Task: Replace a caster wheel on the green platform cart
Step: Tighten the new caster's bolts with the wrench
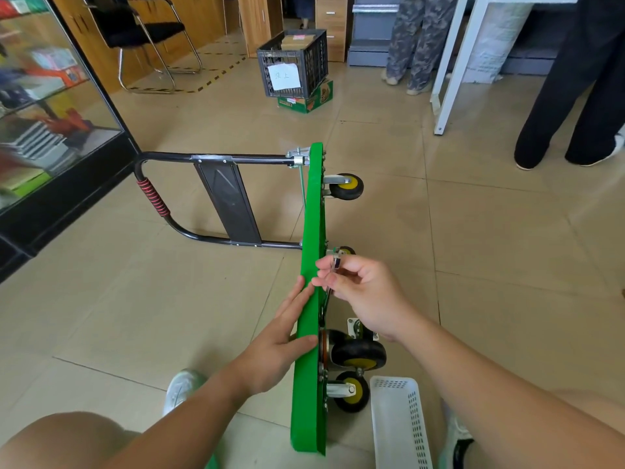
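The green platform cart (313,231) stands on its long edge on the tiled floor, its black handle (216,160) lying folded out to the left. Black casters with yellow hubs stick out on its right side: one far (346,186), one near (350,392). A loose caster (360,350) lies on the floor beside the deck. My left hand (284,336) rests flat against the deck's left face, fingers straight, thumb over the top edge. My right hand (362,289) pinches a small metal tool (335,265) close to the deck's right side.
A white perforated plastic basket (399,424) lies at the bottom right by my shoe. A glass display cabinet (50,123) lines the left. Farther back stand a black crate (294,64) on a box, a chair, a white table leg (449,82) and two people's legs.
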Demonstrator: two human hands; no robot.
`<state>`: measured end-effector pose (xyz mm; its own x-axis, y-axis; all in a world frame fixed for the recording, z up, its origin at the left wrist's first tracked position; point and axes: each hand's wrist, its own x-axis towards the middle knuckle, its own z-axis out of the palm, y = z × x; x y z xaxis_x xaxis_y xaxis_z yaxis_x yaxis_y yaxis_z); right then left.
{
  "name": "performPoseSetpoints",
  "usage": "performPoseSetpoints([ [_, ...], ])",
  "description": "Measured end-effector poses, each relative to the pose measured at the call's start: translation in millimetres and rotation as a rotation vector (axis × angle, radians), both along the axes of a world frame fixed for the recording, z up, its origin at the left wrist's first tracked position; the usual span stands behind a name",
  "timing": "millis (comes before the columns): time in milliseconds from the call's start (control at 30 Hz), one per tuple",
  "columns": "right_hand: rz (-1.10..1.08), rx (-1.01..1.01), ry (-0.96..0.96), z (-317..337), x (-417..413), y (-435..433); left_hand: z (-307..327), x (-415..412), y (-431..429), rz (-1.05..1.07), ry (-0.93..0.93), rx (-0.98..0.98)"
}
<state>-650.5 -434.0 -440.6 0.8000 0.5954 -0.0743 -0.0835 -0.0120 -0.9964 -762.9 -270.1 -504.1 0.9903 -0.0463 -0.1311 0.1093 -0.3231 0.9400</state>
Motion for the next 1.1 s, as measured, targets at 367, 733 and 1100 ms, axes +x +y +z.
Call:
performPoseSetpoints([
  [367,-0.030,-0.071,-0.202,-7,2,9,-5,1,4,-0.019,0.014,-0.070],
  [733,-0.051,-0.084,-0.254,-10,12,14,-3,1,5,-0.044,0.019,-0.018],
  [1100,-0.151,-0.192,0.221,-45,70,36,2,1,8,-0.093,0.004,0.073],
])
